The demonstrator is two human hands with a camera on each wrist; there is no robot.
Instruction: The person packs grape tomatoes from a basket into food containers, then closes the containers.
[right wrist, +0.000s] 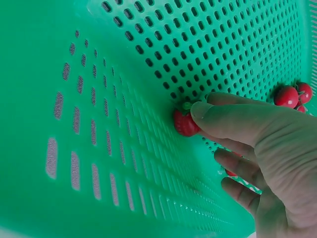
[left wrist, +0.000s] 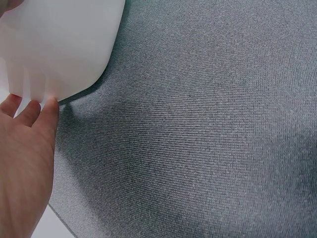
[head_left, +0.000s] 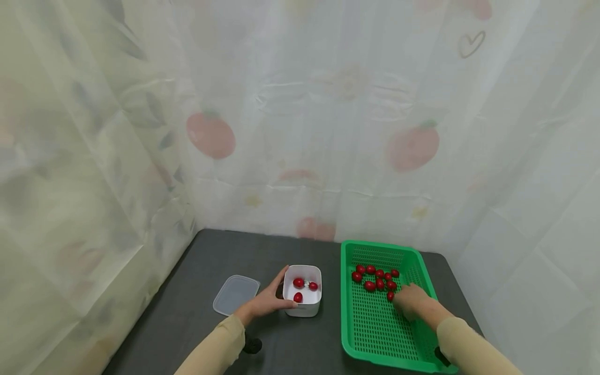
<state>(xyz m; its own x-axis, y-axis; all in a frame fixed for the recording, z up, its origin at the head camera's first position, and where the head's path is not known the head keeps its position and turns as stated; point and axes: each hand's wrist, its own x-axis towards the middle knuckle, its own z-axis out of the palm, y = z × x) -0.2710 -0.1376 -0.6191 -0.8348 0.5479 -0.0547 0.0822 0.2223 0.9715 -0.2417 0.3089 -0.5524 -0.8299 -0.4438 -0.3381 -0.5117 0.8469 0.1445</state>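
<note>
My left hand point(head_left: 266, 300) grips the left side of a small white container point(head_left: 303, 311), thumb at the near side and fingers on the far side. Three red cherry tomatoes point(head_left: 298, 283) lie inside it. In the left wrist view, fingertips point(left wrist: 48, 106) press against the container's smooth wall point(left wrist: 64, 44). Over in the green basket point(head_left: 346, 312), my right hand point(head_left: 412, 302) reaches down near the right wall. The right wrist view shows its thumb and index finger pinching a cherry tomato point(right wrist: 186, 124) with a green stem end. Several more cherry tomatoes point(head_left: 380, 284) sit towards the basket's far half.
A translucent lid point(head_left: 236, 294) lies flat on the dark grey table point(head_left: 187, 323), left of the container. A small black object point(head_left: 252, 345) shows by the left wrist. Patterned curtains point(head_left: 300, 130) hang behind and at both sides.
</note>
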